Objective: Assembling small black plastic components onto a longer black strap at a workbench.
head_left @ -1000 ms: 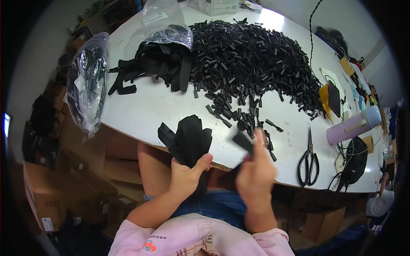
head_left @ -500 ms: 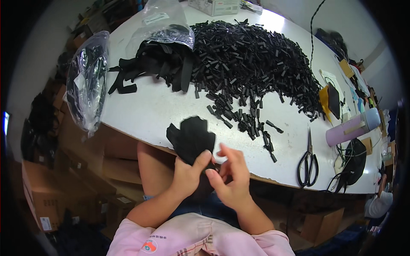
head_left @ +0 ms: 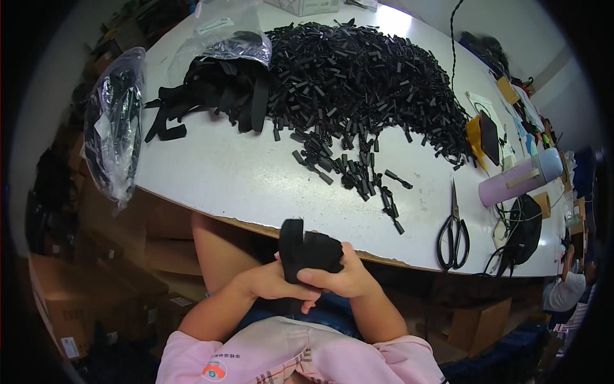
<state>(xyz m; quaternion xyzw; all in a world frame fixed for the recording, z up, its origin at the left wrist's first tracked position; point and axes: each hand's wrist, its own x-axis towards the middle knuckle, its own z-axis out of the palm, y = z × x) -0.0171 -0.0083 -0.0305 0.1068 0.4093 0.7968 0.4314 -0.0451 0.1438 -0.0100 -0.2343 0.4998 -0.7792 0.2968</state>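
Observation:
Both of my hands are together in my lap, just below the near edge of the white table (head_left: 217, 179). My left hand (head_left: 272, 285) and my right hand (head_left: 345, 278) both grip a bunch of black straps (head_left: 307, 249) that sticks up between them. A big heap of small black strap pieces (head_left: 364, 83) covers the far middle of the table. Several loose pieces (head_left: 358, 176) trail from the heap toward me.
A pile of longer black straps (head_left: 217, 96) lies at the far left beside a clear plastic bag (head_left: 224, 38). Another bag of black parts (head_left: 115, 128) hangs off the left edge. Black scissors (head_left: 453, 230), a lilac bottle (head_left: 521, 179) and cables sit at right. Cardboard boxes (head_left: 64, 301) stand below.
My right hand has come back from the table edge to meet my left hand. The strap bunch has dropped lower toward my lap and both hands now close around it.

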